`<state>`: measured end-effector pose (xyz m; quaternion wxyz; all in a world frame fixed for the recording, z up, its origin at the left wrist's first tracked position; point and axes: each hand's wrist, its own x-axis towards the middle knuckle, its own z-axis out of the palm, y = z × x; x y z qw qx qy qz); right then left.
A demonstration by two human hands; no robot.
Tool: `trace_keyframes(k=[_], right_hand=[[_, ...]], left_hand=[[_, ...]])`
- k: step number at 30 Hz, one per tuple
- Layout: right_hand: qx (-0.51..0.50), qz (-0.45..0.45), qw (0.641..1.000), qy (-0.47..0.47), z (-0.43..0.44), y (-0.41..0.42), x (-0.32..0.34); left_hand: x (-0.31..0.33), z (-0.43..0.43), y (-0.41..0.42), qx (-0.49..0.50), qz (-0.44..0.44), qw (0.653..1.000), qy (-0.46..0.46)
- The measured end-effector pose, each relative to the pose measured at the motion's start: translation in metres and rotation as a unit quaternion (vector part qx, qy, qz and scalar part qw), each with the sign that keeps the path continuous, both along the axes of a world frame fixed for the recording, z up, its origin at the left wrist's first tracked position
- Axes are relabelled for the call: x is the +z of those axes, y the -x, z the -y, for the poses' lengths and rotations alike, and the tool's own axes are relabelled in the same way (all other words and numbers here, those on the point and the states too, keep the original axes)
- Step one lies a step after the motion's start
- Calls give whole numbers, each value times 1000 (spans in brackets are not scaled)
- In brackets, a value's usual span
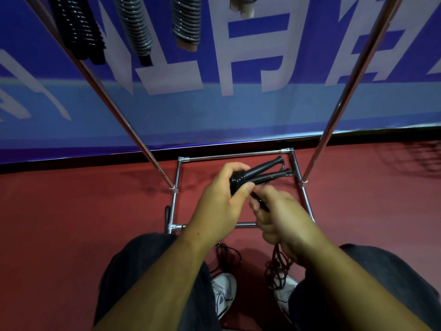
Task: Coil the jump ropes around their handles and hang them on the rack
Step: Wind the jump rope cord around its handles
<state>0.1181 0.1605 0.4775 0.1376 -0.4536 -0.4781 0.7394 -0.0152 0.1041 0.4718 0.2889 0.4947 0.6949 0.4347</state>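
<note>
My left hand grips a pair of black jump-rope handles held side by side, their ends pointing right and away. A few turns of black rope are wound around the handles under my left fingers. My right hand pinches the rope just beside those turns, and the loose rope hangs from it down to the floor between my shoes. Above, several coiled ropes hang from the rack: a black one, a grey one and another grey one.
The chrome rack has two slanted poles and a rectangular base frame on the red floor. A blue banner stands behind it. More dark rope lies by my left shoe. A black handle lies beside the base.
</note>
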Motion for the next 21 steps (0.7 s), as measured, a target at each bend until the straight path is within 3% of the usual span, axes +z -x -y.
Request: trace_keyframes(k=[8,13,21], right_hand=[[-16,43,992,121,-8,-11,4],[-4,28,989,145,-12,-15,4],[-48,27,990,130,-11,-12,0]], left_hand=[[2,0,-8,-93,-127,988,-6],[2,2,-11,-131,-138,979,-68],[4,8,-21,-144,-182,970,-79]])
